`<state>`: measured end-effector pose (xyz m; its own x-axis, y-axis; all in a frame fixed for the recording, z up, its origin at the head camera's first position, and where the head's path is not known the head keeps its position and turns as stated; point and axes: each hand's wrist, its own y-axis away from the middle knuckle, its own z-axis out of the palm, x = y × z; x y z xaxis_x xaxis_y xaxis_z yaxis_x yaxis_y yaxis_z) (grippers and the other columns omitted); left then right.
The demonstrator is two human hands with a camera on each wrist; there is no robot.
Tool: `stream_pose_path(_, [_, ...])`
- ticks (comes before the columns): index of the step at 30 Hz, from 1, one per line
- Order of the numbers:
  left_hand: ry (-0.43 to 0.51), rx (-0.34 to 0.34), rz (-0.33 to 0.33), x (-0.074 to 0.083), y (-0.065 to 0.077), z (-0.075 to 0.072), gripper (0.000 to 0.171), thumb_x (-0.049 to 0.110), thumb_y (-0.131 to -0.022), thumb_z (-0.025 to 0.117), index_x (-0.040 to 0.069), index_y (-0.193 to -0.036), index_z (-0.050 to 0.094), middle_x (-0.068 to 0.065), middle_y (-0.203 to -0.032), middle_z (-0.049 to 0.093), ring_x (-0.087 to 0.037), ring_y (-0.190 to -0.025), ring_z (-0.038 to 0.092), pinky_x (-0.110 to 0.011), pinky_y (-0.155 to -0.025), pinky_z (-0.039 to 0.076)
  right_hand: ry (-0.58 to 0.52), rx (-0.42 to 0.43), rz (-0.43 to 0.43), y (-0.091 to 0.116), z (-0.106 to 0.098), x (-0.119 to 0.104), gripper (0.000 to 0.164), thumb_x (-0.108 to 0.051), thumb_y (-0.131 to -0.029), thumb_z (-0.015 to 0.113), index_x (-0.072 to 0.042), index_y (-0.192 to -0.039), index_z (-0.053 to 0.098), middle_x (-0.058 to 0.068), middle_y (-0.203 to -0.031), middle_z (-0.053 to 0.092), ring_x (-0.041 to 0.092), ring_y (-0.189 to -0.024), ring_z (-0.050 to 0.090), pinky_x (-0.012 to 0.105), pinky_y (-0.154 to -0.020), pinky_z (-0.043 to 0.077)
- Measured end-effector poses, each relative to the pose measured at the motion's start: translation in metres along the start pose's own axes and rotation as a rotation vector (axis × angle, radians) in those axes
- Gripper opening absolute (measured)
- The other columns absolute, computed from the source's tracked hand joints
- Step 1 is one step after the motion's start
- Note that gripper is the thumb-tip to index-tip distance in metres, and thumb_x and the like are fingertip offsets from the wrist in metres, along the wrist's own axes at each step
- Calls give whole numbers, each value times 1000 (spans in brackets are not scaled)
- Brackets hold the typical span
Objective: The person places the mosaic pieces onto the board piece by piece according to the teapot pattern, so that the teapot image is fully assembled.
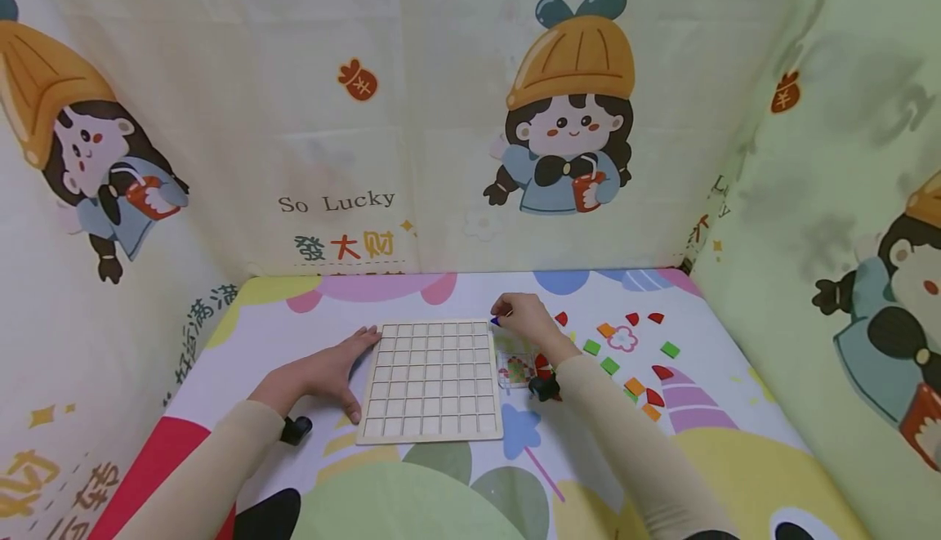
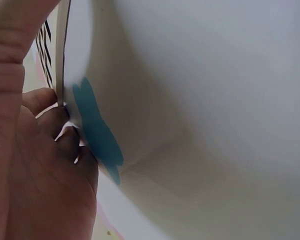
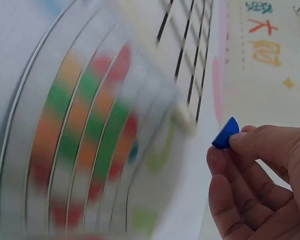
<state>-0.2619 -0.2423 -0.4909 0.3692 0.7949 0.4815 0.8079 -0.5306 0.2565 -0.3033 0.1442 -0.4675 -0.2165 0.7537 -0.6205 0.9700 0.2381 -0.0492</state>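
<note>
A wooden grid board [image 1: 434, 382] with square cells lies on the patterned cloth, its cells bare. Along its left edge rests my left hand [image 1: 318, 372], thumb and fingers spread apart; in the left wrist view the fingertips [image 2: 42, 99] meet the board's edge. Just past the upper right corner, my right hand [image 1: 531, 318] pinches a small blue quarter-round piece [image 3: 226, 134] between thumb and index finger. Beside the board's right side lies a pattern card [image 1: 515, 370], partly overlapped by the right wrist; close up it shows a gridded design [image 3: 70, 135] of orange, green and red shapes.
Loose red quarter-round pieces [image 1: 656, 318], green squares [image 1: 670, 350] and orange squares [image 1: 634, 386] are scattered to the right of the right forearm. A printed cloth wall [image 1: 441, 131] rises behind the table, with further printed walls on both sides.
</note>
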Motion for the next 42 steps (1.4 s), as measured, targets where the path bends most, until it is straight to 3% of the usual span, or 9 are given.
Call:
stream_pose_path(16, [28,4,-28,-1,-2,1,146,52,-50,101,9,-164,20,-15,-174,8,-40,-160,3,-64,-125,19,-49,-11,-109,-25,41,-40,10,-2,-95,67,-7,-99,75,5,-95,74,19,-90,66,35,-84,56])
stream_pose_path(23, [44,-18,-45,1,-8,-1,145,50,-52,101,11,-164,20,-14,-175,6,-40,-161,3,-63,-125,19,-75,-36,-98,-28,54,-52,11,0,-95,67,-5,-100,75,7,-97,74,21,-91,64,35,-84,55])
stream_pose_path(31, [78,-5,-55,2,-2,1,143,45,-52,103,10,-164,21,-15,-175,7,-40,-160,4,-63,-125,19,-69,-47,-89,-30,68,-65,12,0,-96,65,-5,-101,74,7,-100,74,20,-93,64,36,-89,56])
stream_pose_path(42, [28,-32,-97,8,-5,-2,144,49,-50,102,13,-164,22,-12,-175,7,-37,-161,5,-61,-125,21,-5,-34,-96,-39,78,-68,9,-2,-97,67,-9,-98,74,4,-96,73,17,-88,63,34,-86,57])
